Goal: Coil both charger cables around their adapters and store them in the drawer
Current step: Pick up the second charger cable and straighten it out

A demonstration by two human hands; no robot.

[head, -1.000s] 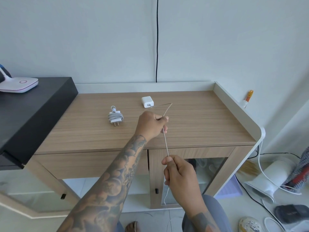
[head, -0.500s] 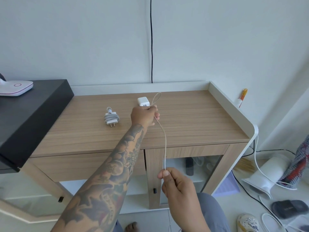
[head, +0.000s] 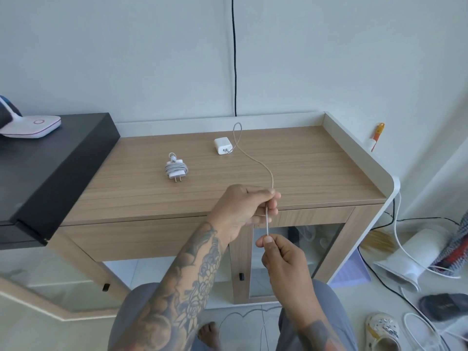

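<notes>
My left hand (head: pixel 243 209) and right hand (head: pixel 283 254) each pinched the loose cable (head: pixel 255 160), which looped back at twelve o'clock to its white adapter (head: pixel 222 149) on the wooden cabinet (head: pixel 316 163). At ten o'clock lay the coiled charger (head: pixel 176 170).

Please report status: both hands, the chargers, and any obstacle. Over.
Left hand and right hand both pinch loose cable. Its adapter lies uncoiled on cabinet top; second charger already coiled. Drawer shut. Nothing in the way.
</notes>
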